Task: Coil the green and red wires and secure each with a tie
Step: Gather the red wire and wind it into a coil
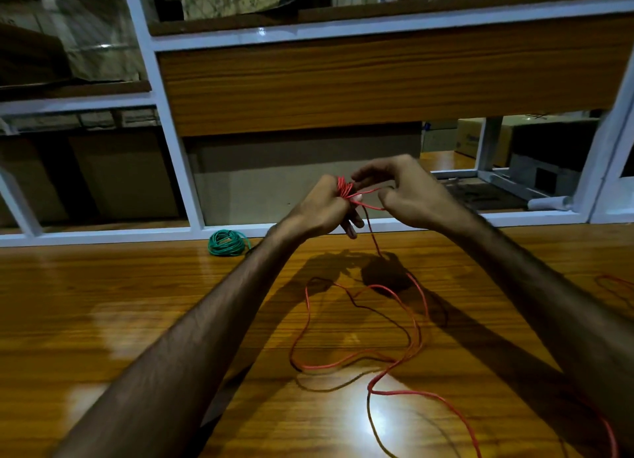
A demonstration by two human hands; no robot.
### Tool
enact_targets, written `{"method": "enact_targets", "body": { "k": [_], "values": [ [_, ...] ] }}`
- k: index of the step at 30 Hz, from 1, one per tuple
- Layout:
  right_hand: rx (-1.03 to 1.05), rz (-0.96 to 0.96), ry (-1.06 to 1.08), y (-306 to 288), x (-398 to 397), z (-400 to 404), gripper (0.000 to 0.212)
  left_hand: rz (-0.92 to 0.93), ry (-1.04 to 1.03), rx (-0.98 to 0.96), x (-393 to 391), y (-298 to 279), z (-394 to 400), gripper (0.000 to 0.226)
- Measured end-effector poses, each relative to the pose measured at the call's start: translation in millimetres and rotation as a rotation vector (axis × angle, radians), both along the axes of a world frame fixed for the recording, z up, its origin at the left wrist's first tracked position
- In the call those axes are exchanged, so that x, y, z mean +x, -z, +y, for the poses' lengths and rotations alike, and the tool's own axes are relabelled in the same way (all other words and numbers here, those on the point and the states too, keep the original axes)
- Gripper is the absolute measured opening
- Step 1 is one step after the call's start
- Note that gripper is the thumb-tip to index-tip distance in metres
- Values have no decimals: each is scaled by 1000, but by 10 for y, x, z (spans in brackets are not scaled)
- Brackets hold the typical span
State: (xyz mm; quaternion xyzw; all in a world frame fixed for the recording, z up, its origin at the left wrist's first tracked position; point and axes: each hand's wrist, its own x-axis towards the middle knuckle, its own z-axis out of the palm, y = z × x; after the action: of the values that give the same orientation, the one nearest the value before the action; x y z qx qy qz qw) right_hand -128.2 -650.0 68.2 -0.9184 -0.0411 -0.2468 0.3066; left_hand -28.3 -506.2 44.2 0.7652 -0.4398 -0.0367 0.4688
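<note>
A glossy wooden tabletop (pixel 137 320) with streaked orange grain lies under my arms, glare pooling at 6 o'clock. Behind it stands a white-painted frame (pixel 164 114) with a wood-grain panel and dim cardboard boxes. My left hand (pixel 319 210) grips a tight bundle of red wire (pixel 343 189) wound around its fingers. My right hand (pixel 408 193) pinches the strand leading off it. The slack runs down in loose thin loops across the table toward 5 o'clock. The green wire (pixel 227 243) sits coiled at 11 o'clock, by the table's far edge.
</note>
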Motion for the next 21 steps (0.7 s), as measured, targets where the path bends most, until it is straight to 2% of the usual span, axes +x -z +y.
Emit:
{"method": "enact_targets", "body": {
  "k": [3, 5, 10, 18, 21],
  "values": [
    [-23, 38, -13, 7, 6, 15, 62, -10, -10, 69, 31, 15, 16, 20],
    [41, 92, -48, -7, 0, 12, 63, 14, -11, 104, -6, 29, 9, 22],
    [86, 128, -21, 3, 6, -33, 53, -30, -63, 106, 43, 52, -5, 20],
    [116, 98, 40, -32, -13, -82, 51, -157, -112, 87, 59, 109, -49, 22],
    [158, 101, -3, -41, -30, -92, 46, -163, -106, 63, 73, 119, -46, 20]
  ]
}}
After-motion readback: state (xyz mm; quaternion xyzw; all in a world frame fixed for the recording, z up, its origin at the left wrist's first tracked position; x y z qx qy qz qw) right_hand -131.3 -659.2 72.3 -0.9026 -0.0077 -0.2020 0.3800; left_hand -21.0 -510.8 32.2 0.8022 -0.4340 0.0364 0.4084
